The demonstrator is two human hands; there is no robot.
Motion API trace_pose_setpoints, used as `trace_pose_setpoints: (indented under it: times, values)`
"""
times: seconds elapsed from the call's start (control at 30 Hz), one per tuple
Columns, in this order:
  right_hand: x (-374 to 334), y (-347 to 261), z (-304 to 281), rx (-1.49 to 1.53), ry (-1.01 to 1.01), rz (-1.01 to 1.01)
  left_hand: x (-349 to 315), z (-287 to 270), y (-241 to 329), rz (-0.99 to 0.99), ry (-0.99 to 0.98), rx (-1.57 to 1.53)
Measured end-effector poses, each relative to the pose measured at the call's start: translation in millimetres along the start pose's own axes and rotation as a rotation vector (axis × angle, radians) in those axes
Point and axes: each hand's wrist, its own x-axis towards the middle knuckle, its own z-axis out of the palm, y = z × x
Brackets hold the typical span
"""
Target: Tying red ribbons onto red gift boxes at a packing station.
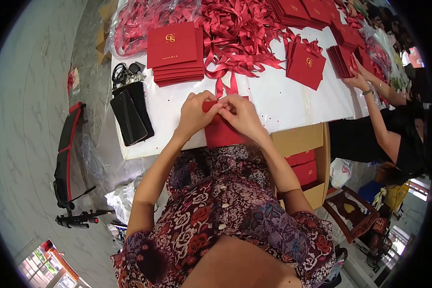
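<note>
A flat red paper bag (220, 135) lies at the table's near edge, right in front of me. My left hand (195, 115) is closed in a pinch at its top, fingertips against those of the other hand. My right hand (243, 116) also pinches there, thumb and fingers together. A red satin ribbon (226, 85) runs out from the bag's top, away from me; the exact spot where it meets the bag is hidden by my fingers. Beyond my left hand stands a stack of flat red bags (173, 50) with gold print.
Loose red ribbons (237, 36) are heaped at the back of the white table (278, 108). Left lie a black phone (129, 117) and cables (122, 74). More bags (306, 65) lie right, near a co-worker's hands (357, 79). An open carton (300, 139) sits below the table edge.
</note>
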Motion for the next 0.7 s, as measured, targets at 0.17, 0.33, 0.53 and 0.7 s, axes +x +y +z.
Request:
trace_pose_setpoints:
  times: [0.17,0.33,0.53,0.7]
  values:
    - [18.5,10.4,-22.8,-0.278,0.028,-0.229,0.1,0.0,7.8,0.018,0.001,0.017]
    - [32.9,43.6,-28.4,0.313,-0.443,0.183,-1.9,-0.6,9.4,0.162,0.027,-0.074]
    - [41.0,47.3,-23.0,0.451,-0.493,0.188,-1.0,0.6,11.7,0.236,0.032,-0.105]
    - [42.0,44.0,-4.7,0.416,-0.346,0.261,1.9,-2.2,12.4,0.161,0.067,-0.134]
